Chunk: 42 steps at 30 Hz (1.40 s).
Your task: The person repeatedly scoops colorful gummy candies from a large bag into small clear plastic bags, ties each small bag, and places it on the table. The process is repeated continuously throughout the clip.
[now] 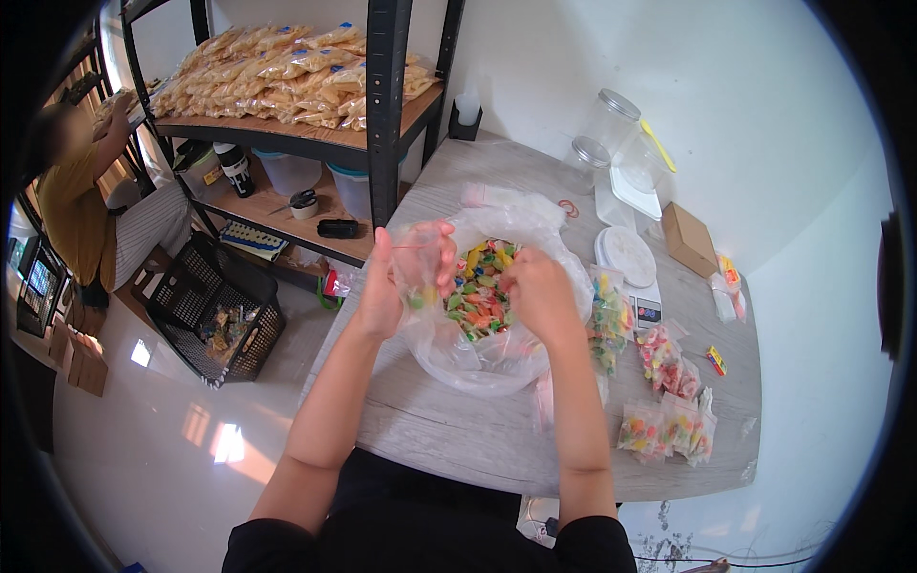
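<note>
left hand (382, 286) pinches a small clear plastic pouch (420, 263) open by its rim, just above the big clear bag of colourful wrapped candies (480, 286) on the grey table (458, 430). right hand (537, 291) is clenched in the candies. pouch looks floppy, light and slippery, so grip the mouth edge.

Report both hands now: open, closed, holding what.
Left hand: closed on a small clear bag, holding it up.
Right hand: fingers curled down in the big bag of coloured candies; what they grip cannot be told.
</note>
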### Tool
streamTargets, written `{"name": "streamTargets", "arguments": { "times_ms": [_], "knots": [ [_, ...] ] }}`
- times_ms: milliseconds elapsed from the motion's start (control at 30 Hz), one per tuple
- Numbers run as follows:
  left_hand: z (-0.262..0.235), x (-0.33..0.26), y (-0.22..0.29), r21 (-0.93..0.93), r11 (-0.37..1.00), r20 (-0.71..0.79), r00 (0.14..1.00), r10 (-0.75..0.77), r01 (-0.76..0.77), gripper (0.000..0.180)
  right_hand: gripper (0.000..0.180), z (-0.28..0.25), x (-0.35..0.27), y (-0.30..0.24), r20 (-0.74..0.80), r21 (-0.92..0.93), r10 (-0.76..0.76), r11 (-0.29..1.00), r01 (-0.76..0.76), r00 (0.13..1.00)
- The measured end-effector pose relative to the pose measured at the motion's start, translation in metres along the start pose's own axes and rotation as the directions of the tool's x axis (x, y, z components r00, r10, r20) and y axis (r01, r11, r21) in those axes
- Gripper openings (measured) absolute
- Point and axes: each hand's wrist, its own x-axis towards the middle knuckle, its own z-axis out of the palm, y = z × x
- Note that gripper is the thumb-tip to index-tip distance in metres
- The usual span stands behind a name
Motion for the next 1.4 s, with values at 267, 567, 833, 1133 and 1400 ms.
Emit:
{"name": "streamTargets", "arguments": {
  "times_ms": [267, 567, 833, 1133, 1400],
  "knots": [
    [-0.004, 0.001, -0.003, 0.115, 0.992, -0.067, 0.997, 0.051, -0.043, 0.069, 0.021, 0.029, 0.002, 0.007, 0.022, 0.036, -0.018, 0.999, 0.018, 1.0],
    [-0.001, 0.001, -0.003, 0.146, 0.987, -0.108, 0.993, -0.051, 0.066, 0.069, 0.016, 0.034, 0.001, 0.007, -0.043, 0.001, -0.091, 0.996, 0.092, 0.995],
    [0.0, 0.002, -0.002, 0.073, 0.991, -0.1, 0.99, -0.1, 0.108, 0.074, 0.016, 0.001, 0.006, 0.009, 0.077, 0.301, 0.02, 0.953, -0.042, 0.997],
    [0.014, 0.001, -0.008, 0.097, 0.899, 0.065, 0.899, -0.434, 0.427, 0.079, 0.021, -0.07, -0.002, -0.007, -0.183, 0.668, 0.049, 0.739, 0.087, 0.982],
    [0.017, -0.003, -0.012, 0.234, 0.868, 0.101, 0.877, -0.47, 0.438, 0.074, 0.032, -0.072, -0.007, -0.029, -0.076, 0.746, -0.147, 0.648, 0.154, 0.986]
  ]
}}
